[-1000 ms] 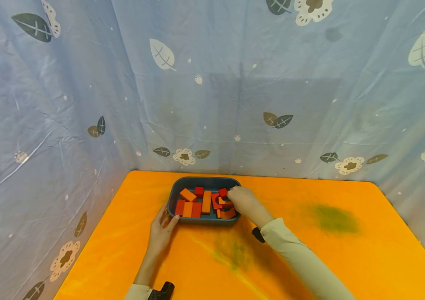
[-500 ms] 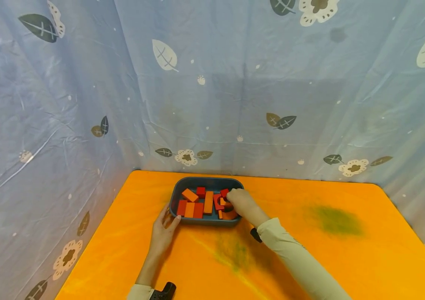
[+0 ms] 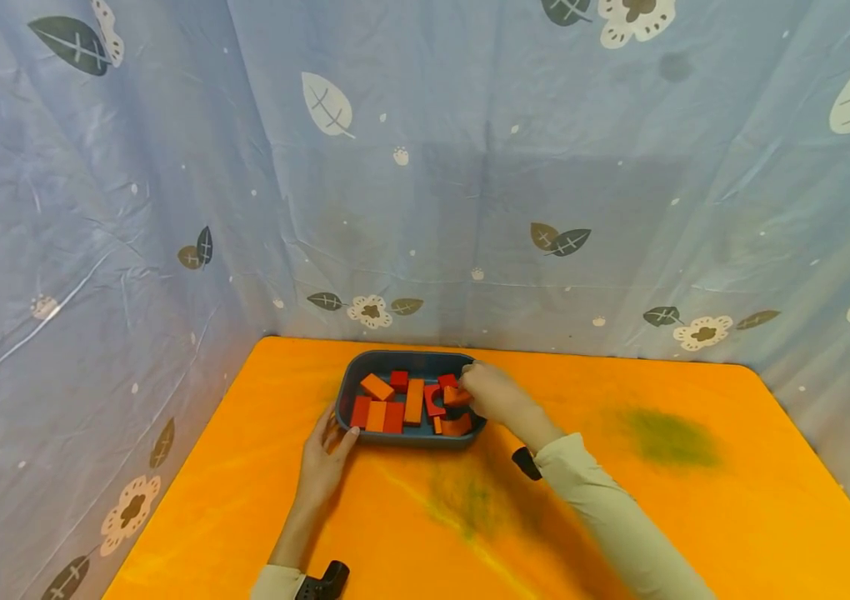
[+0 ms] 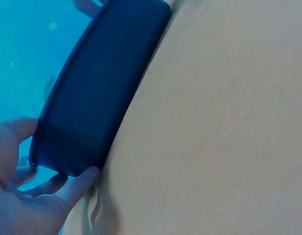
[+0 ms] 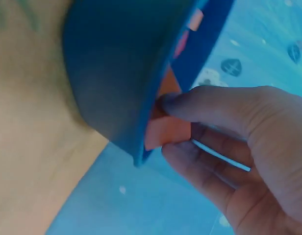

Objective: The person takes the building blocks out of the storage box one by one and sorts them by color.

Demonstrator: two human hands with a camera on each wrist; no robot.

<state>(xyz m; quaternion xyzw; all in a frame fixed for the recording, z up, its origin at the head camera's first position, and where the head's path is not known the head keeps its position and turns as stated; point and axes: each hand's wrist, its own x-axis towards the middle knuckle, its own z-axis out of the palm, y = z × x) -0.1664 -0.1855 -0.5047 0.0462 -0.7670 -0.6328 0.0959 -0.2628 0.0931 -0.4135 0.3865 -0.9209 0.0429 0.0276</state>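
Note:
A dark blue-grey tray (image 3: 410, 442) with a raised rim holds red and orange building blocks. At its near left corner my left hand (image 3: 322, 467) grips the tray, thumb at the front and fingers around the side; the left wrist view shows this hand (image 4: 38, 196) against the outer wall. My right hand (image 3: 500, 400) reaches over the right end. Its thumb and fingers pinch an orange block (image 5: 173, 132), which seems to have a curved cut and sits just inside the rim. Beside it lie a red block with a round notch (image 3: 431, 402) and an orange arch block (image 3: 457, 426).
Red and orange rectangular blocks (image 3: 377, 417) lie side by side at the tray's left, near a tall orange block (image 3: 413, 402). The tray stands towards the back of an orange-covered table (image 3: 620, 483). A blue patterned curtain (image 3: 470, 208) hangs behind and at the sides.
My right hand has shifted slightly up and right, and the orange block in its grip now shows more, turned from its earlier lie. The left hand stays on the tray's corner.

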